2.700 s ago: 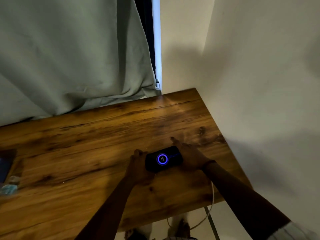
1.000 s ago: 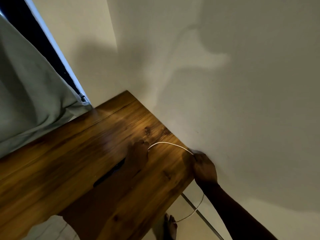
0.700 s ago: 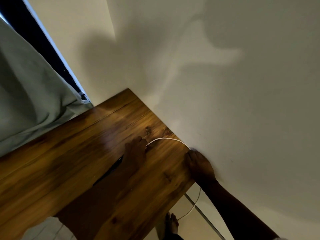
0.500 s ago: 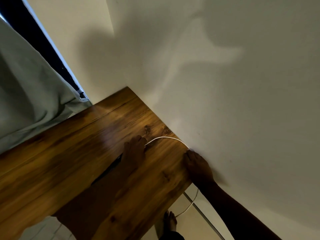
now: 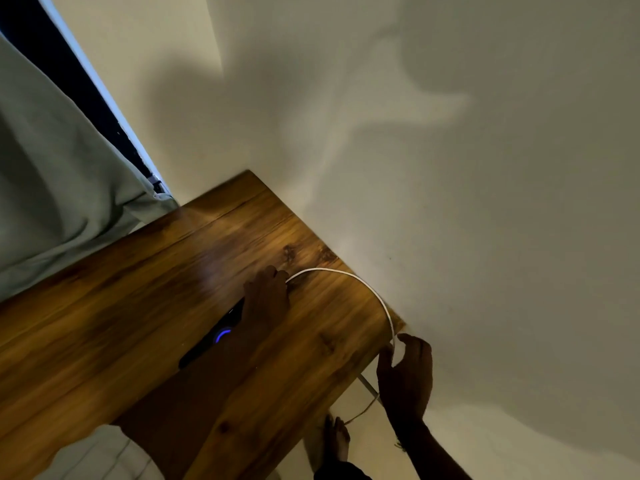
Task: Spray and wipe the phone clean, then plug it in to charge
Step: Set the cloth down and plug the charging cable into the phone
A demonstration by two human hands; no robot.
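A dark phone (image 5: 211,337) lies flat on the wooden table (image 5: 104,323), with a blue ring glowing on its screen. My left hand (image 5: 265,299) rests on the phone's far end and hides it. A white charging cable (image 5: 349,277) comes out from under that hand, arcs across the table's corner and drops over the edge beside the wall. My right hand (image 5: 405,374) is at that edge, with thumb and fingers loosely curved around the cable. Whether they actually pinch it is unclear.
A cream wall (image 5: 450,202) runs along the table's right side. A pale green curtain (image 5: 52,202) hangs at the back left beside a dark window strip. Below the table edge I see a metal table leg (image 5: 369,388), more cable and my bare foot (image 5: 334,441).
My view swung right toward the wall since 2.7 s ago. In the last half second my right hand slid down off the table corner and opened out along the cable. The phone's blue ring now shows.
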